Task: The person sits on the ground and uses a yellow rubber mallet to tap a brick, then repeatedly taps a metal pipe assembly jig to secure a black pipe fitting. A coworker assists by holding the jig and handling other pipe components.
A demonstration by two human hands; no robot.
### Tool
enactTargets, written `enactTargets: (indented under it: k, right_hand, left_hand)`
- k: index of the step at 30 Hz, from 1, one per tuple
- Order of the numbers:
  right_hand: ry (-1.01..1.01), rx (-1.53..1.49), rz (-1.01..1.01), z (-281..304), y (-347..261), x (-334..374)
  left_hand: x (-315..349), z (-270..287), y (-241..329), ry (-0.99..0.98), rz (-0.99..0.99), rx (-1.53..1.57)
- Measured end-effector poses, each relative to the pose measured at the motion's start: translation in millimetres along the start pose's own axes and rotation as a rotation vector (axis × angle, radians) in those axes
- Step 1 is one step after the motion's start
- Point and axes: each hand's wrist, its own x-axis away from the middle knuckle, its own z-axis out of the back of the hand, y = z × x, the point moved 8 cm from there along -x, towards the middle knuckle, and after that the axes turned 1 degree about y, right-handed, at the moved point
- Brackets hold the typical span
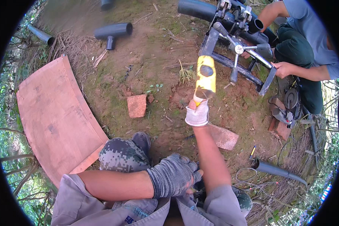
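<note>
My right hand point(197, 115), in a white glove, reaches forward over the dirt. It is closed around the near end of a long yellow tool point(206, 75) with a dark round patch; blur hides its exact kind. The tool's far end overlaps the black metal frame of a pipe clamping machine point(239, 49) in the picture. My left hand point(173, 175), in a grey fingerless knit glove, is held close to my body over my lap. Its fingers are curled, and whatever they may hold is hidden.
A co-worker point(309, 49) crouches at far right, a hand on the frame. A black tee pipe point(113, 31) lies at the back, a wooden board point(60, 116) at left. Bricks point(137, 106) lie ahead; a pipe point(278, 170), a marker point(252, 151) and a power tool point(290, 103) lie right.
</note>
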Motion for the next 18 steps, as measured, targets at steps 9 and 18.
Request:
enactTargets:
  k: [9, 18]
  right_hand:
    - [-0.341, 0.499, -0.36, 1, 26, 7]
    - [-0.062, -0.074, 0.018, 26, -25, -10]
  left_hand:
    - [-4, 17, -3, 0.106, -0.018, 0.019]
    - [-5, 2, 12, -0.157, -0.023, -0.012]
